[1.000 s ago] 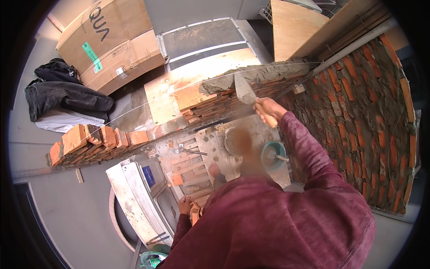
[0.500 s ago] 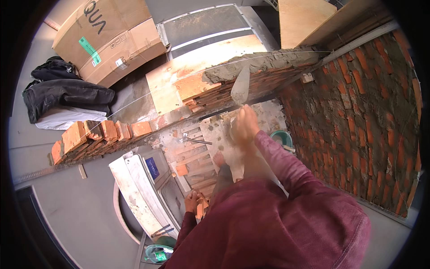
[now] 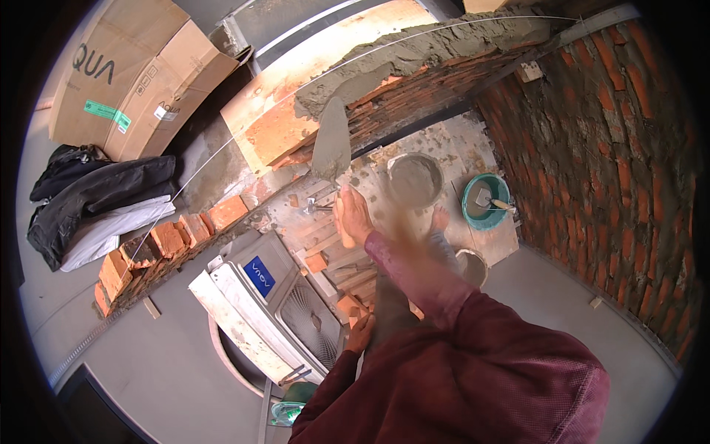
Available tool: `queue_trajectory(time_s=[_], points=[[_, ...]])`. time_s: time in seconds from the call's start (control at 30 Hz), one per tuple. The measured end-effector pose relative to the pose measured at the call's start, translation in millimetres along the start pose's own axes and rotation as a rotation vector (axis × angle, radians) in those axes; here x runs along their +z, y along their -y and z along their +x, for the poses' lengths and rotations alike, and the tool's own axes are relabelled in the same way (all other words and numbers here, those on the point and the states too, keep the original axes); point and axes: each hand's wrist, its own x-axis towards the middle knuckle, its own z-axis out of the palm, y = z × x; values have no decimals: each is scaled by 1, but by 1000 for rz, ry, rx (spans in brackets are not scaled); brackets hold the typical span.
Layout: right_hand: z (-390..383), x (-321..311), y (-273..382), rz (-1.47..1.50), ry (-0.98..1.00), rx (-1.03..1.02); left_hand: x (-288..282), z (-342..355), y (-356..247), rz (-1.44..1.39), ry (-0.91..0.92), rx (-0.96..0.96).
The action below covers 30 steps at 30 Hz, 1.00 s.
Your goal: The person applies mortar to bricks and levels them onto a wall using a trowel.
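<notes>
My right hand is closed around the wooden handle of a trowel. The mortar-smeared blade points away from me, its tip by the end of the mortar bed along the low brick wall. Down by the white outdoor air-conditioner unit is my left hand, beside orange bricks. Its fingers are partly hidden, so whether it grips a brick is unclear. A round bucket of mortar stands on the floor beyond my right forearm.
A green basin holding a tool sits near the mortared brick wall at right. A taut string runs above the low wall. Stepped bricks, dark clothes and a cardboard box lie left.
My right hand and the trowel have moved left and toward me, to the near end of the mortar bed. The view has shifted, bringing the mortar bucket and green basin fully into sight.
</notes>
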Motion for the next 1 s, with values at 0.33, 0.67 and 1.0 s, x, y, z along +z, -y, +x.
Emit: queue_trajectory(time_s=[0.33,0.67,1.0], points=[[-44,-261,-109,-1193,94,-125,59,75,-17,662,170,-69],[124,-337,-238,-1948,382,371,83,161,-5,903,-123,67],[108,-306,-328,-1526,634,486,78,165,11,805,-131,32]])
